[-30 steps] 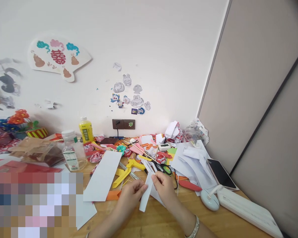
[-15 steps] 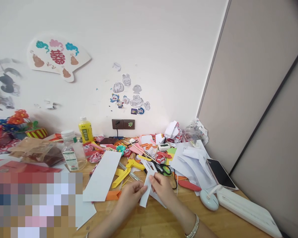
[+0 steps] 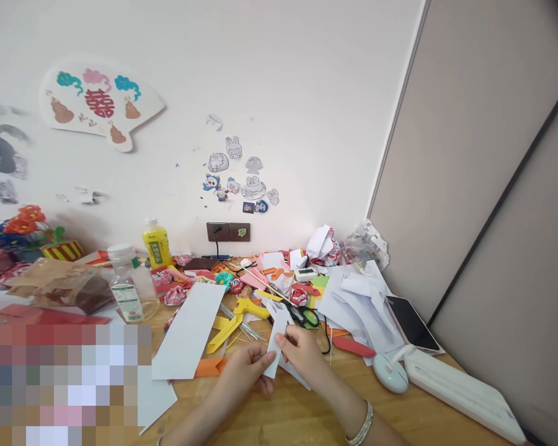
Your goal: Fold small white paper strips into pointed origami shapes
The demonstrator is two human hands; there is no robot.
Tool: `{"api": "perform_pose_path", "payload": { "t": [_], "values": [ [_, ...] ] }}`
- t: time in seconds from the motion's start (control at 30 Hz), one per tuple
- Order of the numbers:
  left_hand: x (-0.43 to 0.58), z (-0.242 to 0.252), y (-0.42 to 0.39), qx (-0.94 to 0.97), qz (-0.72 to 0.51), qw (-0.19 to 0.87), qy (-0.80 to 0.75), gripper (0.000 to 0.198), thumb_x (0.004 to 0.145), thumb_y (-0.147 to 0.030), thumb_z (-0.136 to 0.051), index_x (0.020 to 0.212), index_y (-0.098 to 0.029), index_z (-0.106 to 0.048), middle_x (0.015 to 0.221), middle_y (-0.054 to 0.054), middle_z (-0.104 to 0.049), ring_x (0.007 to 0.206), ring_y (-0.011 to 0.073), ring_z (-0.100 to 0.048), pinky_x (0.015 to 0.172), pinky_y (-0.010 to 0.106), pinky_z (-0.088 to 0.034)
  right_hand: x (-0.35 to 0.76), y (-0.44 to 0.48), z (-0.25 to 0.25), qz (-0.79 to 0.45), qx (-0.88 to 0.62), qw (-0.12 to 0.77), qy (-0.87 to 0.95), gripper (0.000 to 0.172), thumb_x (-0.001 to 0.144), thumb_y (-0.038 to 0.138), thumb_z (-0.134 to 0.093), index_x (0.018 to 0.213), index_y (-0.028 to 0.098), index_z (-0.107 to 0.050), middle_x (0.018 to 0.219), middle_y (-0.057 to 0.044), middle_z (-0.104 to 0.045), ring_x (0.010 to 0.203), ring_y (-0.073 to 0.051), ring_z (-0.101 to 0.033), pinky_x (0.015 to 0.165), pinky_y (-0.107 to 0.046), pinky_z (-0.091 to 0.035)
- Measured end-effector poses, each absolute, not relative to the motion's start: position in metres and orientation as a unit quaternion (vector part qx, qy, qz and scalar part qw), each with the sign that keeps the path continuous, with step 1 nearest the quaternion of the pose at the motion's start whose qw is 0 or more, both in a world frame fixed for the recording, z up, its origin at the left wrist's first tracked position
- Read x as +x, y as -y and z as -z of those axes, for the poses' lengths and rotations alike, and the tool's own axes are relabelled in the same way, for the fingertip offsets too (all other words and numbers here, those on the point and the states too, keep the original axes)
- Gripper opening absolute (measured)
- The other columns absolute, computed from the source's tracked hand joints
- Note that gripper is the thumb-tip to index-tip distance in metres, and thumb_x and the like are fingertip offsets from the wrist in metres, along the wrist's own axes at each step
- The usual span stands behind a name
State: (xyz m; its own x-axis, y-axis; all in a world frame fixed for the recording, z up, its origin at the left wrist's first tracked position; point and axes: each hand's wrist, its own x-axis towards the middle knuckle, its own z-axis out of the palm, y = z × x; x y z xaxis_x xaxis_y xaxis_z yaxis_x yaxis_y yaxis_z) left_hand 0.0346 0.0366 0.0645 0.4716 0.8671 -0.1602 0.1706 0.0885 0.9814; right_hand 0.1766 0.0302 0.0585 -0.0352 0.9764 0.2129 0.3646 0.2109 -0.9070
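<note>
A narrow white paper strip (image 3: pixel 278 326) is held between both hands above the wooden table. My left hand (image 3: pixel 250 370) pinches its lower end between thumb and fingers. Higher up on the strip's right edge, my right hand (image 3: pixel 299 349) grips it, thumb on top. Beneath the hands lies another piece of white paper (image 3: pixel 296 374), partly hidden. Just beyond are black-handled scissors (image 3: pixel 308 316) and a yellow glue gun (image 3: pixel 250 307). Folded yellow paper pieces (image 3: pixel 225 334) and an orange paper piece (image 3: pixel 210 367) rest to the left of my hands.
A large white sheet (image 3: pixel 189 334) lies left, near a clear jar (image 3: pixel 128 291) and a yellow drink bottle (image 3: pixel 157 243). Piled white papers (image 3: pixel 353 303), a tablet (image 3: pixel 412 323) and a white lamp (image 3: pixel 460 390) occupy the right side. Colourful paper scraps crowd the back along the wall.
The strip's lower end has shifted up a little, and my left fingers now show curled beneath it. My right hand stays almost in place. The view has turned slightly right.
</note>
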Motion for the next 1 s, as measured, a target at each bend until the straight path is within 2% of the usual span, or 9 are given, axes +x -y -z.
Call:
{"api": "perform_pose_path", "payload": {
  "t": [0.33, 0.63, 0.87, 1.0],
  "values": [
    [0.0344, -0.0660, -0.0355, 0.591, -0.268, 0.648, -0.399, 0.043, 0.059, -0.057, -0.060, 0.068, -0.017, -0.050, 0.056, -0.002, -0.062, 0.045, 0.0134, -0.060, 0.046, 0.024, -0.045, 0.1756, -0.0297, -0.0587, -0.297, -0.530, 0.469, 0.642, 0.030, 0.077, 0.031, -0.043, 0.052, 0.018, -0.035, 0.047, 0.006, -0.034, 0.048, -0.008, -0.033, 0.045, -0.021, -0.023],
    [0.0350, -0.0675, -0.0332, 0.581, -0.268, 0.666, -0.383, 0.043, 0.061, -0.057, -0.059, 0.069, -0.016, -0.048, 0.057, -0.001, -0.064, 0.044, 0.0120, -0.059, 0.046, 0.022, -0.044, 0.1729, -0.0305, -0.0566, -0.305, -0.522, 0.478, 0.637, 0.031, 0.076, 0.032, -0.044, 0.051, 0.018, -0.032, 0.047, 0.006, -0.030, 0.047, -0.008, -0.029, 0.044, -0.021, -0.022],
    [0.0349, -0.0666, -0.0331, 0.595, -0.269, 0.653, -0.383, 0.043, 0.062, -0.058, -0.056, 0.068, -0.017, -0.049, 0.054, -0.003, -0.061, 0.042, 0.0120, -0.057, 0.044, 0.023, -0.042, 0.1737, -0.0318, -0.0547, -0.362, -0.494, 0.495, 0.616, 0.031, 0.078, 0.035, -0.044, 0.054, 0.018, -0.035, 0.047, 0.006, -0.035, 0.046, -0.008, -0.035, 0.044, -0.020, -0.026],
    [0.0370, -0.0624, -0.0339, 0.594, -0.266, 0.658, -0.379, 0.045, 0.061, -0.060, -0.056, 0.067, -0.016, -0.048, 0.053, -0.002, -0.060, 0.041, 0.0121, -0.057, 0.043, 0.023, -0.041, 0.1758, -0.0321, -0.0568, -0.364, -0.491, 0.522, 0.595, 0.037, 0.080, 0.041, -0.042, 0.052, 0.018, -0.035, 0.046, 0.005, -0.038, 0.045, -0.008, -0.038, 0.046, -0.020, -0.030]
  ]
}}
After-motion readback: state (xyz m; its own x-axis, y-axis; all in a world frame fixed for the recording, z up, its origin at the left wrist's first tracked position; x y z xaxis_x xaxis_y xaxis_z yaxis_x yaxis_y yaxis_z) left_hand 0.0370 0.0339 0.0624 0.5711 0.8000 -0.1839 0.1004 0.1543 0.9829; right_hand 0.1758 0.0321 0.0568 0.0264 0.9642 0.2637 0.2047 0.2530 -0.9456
